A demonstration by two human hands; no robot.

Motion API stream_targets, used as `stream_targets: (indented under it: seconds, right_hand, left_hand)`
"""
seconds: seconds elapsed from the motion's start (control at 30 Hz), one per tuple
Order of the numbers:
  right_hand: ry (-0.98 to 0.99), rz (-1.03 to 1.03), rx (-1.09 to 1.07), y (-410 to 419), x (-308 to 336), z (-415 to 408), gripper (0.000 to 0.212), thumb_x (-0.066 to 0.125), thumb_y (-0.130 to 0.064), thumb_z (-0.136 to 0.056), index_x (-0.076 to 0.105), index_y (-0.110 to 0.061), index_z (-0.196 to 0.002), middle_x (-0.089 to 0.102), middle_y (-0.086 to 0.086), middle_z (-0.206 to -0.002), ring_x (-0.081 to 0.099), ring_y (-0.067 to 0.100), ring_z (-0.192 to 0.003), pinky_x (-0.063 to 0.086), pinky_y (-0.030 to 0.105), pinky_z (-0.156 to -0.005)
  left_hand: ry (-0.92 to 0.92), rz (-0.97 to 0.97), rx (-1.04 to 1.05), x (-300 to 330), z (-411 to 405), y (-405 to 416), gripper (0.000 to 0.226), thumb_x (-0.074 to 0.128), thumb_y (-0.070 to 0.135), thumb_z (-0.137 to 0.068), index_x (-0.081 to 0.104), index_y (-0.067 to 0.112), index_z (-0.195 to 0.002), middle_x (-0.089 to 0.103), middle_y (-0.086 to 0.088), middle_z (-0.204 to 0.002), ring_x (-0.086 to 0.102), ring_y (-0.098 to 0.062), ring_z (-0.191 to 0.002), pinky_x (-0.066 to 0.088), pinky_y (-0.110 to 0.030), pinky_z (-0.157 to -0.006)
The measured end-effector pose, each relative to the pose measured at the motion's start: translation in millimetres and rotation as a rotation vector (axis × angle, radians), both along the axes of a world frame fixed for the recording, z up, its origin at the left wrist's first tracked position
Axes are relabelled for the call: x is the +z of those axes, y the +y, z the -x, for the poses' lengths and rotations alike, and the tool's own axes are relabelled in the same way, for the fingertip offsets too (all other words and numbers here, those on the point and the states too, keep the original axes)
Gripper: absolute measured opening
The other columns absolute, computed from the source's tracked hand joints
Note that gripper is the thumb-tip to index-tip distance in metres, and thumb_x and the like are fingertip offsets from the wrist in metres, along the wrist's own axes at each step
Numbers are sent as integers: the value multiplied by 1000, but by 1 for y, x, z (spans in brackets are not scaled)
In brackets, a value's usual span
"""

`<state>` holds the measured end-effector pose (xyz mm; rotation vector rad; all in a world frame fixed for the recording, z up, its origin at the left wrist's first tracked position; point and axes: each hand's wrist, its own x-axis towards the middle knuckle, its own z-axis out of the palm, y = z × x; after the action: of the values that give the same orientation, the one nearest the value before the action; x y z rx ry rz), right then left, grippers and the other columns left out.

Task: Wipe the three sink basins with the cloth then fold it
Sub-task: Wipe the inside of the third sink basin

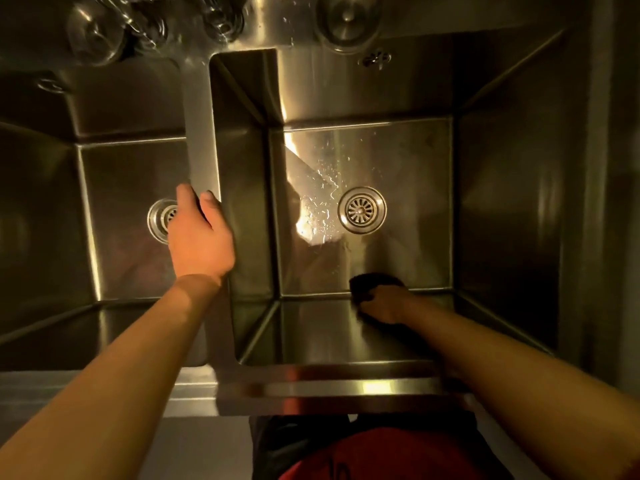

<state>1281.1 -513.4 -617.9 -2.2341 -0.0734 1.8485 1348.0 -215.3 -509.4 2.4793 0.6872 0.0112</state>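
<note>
A person leans over a bank of stainless steel sink basins, the right hand (382,304) down in the larger basin (502,188), its fingers curled over a dark cloth (372,280) and pressing it into the seam where the basin floor meets the near wall, at about five o'clock from the drain (362,210). The left hand (201,233) rests on the divider (202,140) between this basin and the neighbouring basin (114,209) at nine o'clock, fingers draped loosely over the edge and holding nothing, apparently as a brace. A bright streak of water (318,188) and scattered droplets lie on the floor at nine to eleven o'clock from the drain. Up at twelve o'clock, on the back ledge, sit a loose metal strainer (346,17) and, towards eleven o'clock, blurred glassware (95,32).

Only two basins are visible here, so the job looks to be in its wiping stage, with folding not yet begun. The risks seem modest: the bracing hand could slip on wet steel, the bunched cloth may skip the far corners and leave that water streak, and a wide upward sweep could knock the glassware on the ledge.
</note>
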Motion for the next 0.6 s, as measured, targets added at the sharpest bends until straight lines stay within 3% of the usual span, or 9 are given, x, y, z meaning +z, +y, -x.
stream_targets:
  seconds: [0.13, 0.27, 0.4, 0.5, 0.6]
  right_hand:
    - [65, 210, -34, -65, -1, -2, 55, 51, -47, -97, 52, -22, -147, 51, 11, -150, 50, 31, -133, 40, 35, -112]
    - [62, 213, -30, -40, 20, 3, 51, 49, -45, -97, 61, -16, -137, 60, 12, -138, 58, 30, -121, 47, 37, -106]
    - [-8, 24, 22, 34, 61, 17, 60, 40, -57, -95, 61, -16, -134, 58, 13, -137, 58, 36, -119, 47, 47, -104]
    - [-60, -200, 58, 84, 96, 24, 52, 35, -51, -101, 61, -17, -132, 54, 13, -136, 53, 38, -123, 44, 47, -100]
    - [-60, -320, 25, 115, 117, 29, 52, 33, -50, -102, 62, -16, -128, 56, 14, -128, 56, 37, -114, 44, 44, -91]
  left_hand:
    - [-9, -8, 3, -2, 0, 3, 33, 33, 32, -107, 48, 3, -109, 48, -3, -84, 54, -42, -84, 31, -39, -70]
    - [-23, -5, 8, -2, 1, 3, 34, 33, 34, -106, 47, 3, -107, 41, 6, -74, 43, -30, -74, 30, -38, -69]
    - [-35, -7, 23, -3, 0, 3, 37, 34, 33, -107, 51, 1, -116, 45, 3, -81, 41, -24, -75, 31, -37, -69]
    - [-33, -8, 29, -3, 0, 3, 37, 35, 31, -107, 52, 0, -120, 44, 5, -79, 38, -21, -74, 27, -31, -69]
    - [-22, -11, 29, -4, 0, 3, 36, 35, 32, -108, 51, 2, -120, 50, -1, -85, 41, -23, -75, 30, -34, -70]
